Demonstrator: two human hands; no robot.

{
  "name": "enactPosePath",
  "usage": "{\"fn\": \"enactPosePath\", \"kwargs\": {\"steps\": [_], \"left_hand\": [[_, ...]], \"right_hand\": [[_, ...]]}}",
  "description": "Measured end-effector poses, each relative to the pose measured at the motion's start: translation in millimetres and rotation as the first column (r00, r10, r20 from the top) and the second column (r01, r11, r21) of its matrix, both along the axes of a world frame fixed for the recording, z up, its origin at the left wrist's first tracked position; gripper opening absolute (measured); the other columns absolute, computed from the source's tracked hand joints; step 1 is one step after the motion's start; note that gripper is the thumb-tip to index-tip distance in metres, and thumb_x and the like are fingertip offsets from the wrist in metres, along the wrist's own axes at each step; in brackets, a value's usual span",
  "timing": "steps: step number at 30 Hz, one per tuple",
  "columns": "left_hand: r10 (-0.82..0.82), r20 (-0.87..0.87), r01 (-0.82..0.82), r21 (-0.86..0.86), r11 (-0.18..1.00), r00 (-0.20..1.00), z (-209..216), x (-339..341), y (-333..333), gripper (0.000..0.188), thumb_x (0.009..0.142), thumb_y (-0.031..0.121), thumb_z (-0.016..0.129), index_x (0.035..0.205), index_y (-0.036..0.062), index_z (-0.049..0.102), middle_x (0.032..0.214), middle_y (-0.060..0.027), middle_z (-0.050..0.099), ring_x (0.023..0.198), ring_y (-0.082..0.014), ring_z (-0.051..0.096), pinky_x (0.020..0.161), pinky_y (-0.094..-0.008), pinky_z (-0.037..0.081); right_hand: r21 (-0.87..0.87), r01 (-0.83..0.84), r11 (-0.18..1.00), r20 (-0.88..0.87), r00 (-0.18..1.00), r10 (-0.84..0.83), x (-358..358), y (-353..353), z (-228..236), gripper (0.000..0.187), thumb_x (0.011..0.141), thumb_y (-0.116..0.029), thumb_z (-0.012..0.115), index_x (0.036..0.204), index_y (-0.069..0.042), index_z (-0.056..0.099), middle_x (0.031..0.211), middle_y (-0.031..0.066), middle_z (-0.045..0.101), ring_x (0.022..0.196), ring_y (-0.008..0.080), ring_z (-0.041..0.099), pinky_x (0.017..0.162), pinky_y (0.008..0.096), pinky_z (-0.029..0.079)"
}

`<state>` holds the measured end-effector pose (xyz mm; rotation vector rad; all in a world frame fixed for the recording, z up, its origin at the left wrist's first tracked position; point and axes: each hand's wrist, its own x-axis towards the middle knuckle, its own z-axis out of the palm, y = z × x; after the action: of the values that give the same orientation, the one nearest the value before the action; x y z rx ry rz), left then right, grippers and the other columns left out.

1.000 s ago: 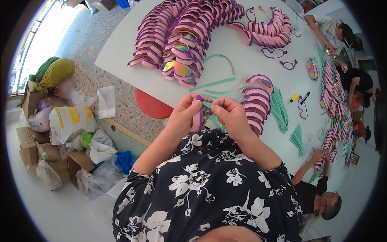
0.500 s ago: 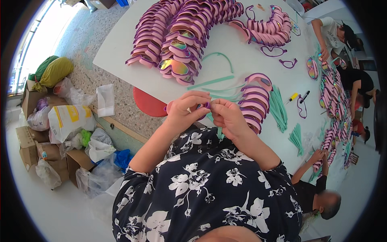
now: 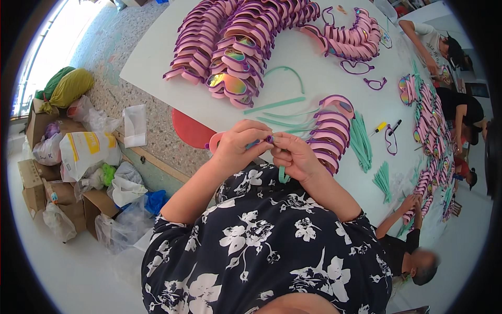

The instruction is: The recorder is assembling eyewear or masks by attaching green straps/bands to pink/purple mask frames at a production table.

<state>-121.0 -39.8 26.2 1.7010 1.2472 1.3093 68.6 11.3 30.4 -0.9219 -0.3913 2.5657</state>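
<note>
Close in front of my body, my left hand grips a pair of pink and purple swim goggles, mostly covered by the fingers. My right hand pinches at the goggles' purple side end, its fingertips meeting those of the left. From under the right fingers hangs a loop of mint-green strap; whether it is threaded through the goggles is hidden. Just right of that hand stands a nested row of pink goggles, with loose green straps running out to its left.
Long nested rows of goggles cover the table's far side. Bundles of green straps, purple frames and a yellow-handled tool lie to the right. Co-workers sit around a goggle heap. A red stool and bagged boxes are left.
Both hands stay together at the goggles' side end with only small finger shifts. The green strap loop below my right hand shows more fully now.
</note>
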Motion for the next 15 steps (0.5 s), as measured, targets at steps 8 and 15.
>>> {"fn": "enactPosePath", "kwargs": {"steps": [8, 15], "left_hand": [[0.049, -0.003, -0.049, 0.076, 0.996, 0.999, 0.0, 2.7, 1.7, 0.023, 0.076, 0.0, 0.073, 0.098, 0.0026, 0.066, 0.104, -0.0082, 0.066, 0.085, -0.0157, 0.063, 0.066, -0.0255, 0.05], [0.013, 0.146, 0.008, -0.146, 0.989, 0.989, -3.1, -3.1, -2.5, 0.019, 0.081, 0.0, 0.07, 0.1, 0.0013, 0.065, 0.11, -0.0087, 0.065, 0.09, -0.0122, 0.061, 0.072, -0.0237, 0.049]], "right_hand": [[0.158, 0.033, 0.987, 0.17, 0.984, -0.06, -0.9, -1.0, 5.7, 0.007, 0.089, -0.012, 0.065, 0.089, -0.006, 0.06, 0.066, -0.0064, 0.045, 0.048, 0.0012, 0.031, 0.043, 0.0188, 0.021], [0.133, 0.032, 0.991, 0.172, 0.984, -0.055, -2.4, -0.8, 10.6, 0.007, 0.088, -0.011, 0.065, 0.087, -0.006, 0.06, 0.065, -0.0069, 0.044, 0.048, 0.0016, 0.03, 0.042, 0.019, 0.021]]}}
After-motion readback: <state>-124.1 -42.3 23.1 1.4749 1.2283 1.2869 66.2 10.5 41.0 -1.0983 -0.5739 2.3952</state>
